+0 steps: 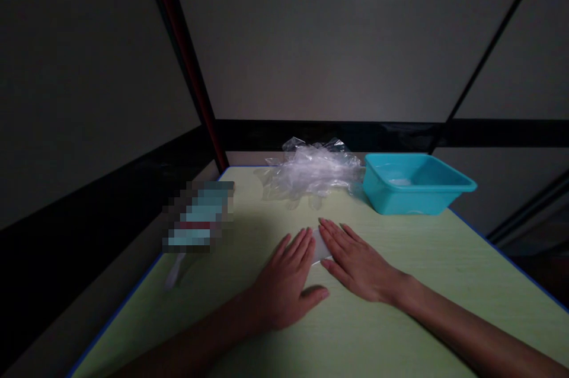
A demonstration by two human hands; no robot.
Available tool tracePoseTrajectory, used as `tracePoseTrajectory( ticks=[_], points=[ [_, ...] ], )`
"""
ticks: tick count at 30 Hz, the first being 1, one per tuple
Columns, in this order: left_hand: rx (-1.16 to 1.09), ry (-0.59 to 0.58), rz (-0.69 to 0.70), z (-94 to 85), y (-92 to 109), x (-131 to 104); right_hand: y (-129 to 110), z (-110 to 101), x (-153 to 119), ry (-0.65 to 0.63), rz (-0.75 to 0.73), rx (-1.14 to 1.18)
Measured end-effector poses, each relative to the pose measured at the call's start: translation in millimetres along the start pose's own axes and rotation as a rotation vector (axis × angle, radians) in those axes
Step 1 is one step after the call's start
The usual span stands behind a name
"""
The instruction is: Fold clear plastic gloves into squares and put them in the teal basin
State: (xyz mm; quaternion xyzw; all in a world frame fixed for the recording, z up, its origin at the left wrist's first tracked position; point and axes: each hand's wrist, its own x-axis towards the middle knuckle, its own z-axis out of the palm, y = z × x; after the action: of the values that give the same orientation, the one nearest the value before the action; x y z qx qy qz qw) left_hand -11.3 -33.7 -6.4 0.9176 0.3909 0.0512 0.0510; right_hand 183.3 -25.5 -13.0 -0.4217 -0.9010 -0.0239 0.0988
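Observation:
A small flat whitish piece [320, 246] lies on the pale green table, its middle showing between my hands and its ends covered by my fingers. On its left side my left hand [288, 283] lies palm down, fingers stretched out and thumb spread to the right. From the right, my right hand [355, 262] rests flat with its fingertips on the piece, the thumb apart from the fingers. What the piece is made of cannot be made out.
Crumpled clear plastic bags [313, 170] lie at the table's back edge. A turquoise basin [413, 197] stands at the back right. On the left are a blurred-out light blue object [198, 218] and a whitish strip [175, 270]. Panelled walls rise behind the table [391, 336].

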Motion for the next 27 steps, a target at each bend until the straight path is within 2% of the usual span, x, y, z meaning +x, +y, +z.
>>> tracePoseTrajectory(
  ticks=[4,8,14,19,27],
  points=[
    [-0.055,0.092,-0.091,0.1,-4,3,1,-2,-2,0.009,0.062,0.005],
    [-0.082,0.148,-0.055,-2.4,-4,4,-1,-6,1,0.039,0.05,0.005],
    [-0.082,0.083,0.024,-5.5,5,3,-7,-6,7,0.011,-0.059,0.069],
    [-0.051,0.037,0.023,-5.4,6,4,-9,-6,6,-0.062,-0.044,0.08],
    [-0.024,0.034,0.025,-6.4,8,5,-8,-5,5,-0.031,-0.051,0.082]
  ],
)
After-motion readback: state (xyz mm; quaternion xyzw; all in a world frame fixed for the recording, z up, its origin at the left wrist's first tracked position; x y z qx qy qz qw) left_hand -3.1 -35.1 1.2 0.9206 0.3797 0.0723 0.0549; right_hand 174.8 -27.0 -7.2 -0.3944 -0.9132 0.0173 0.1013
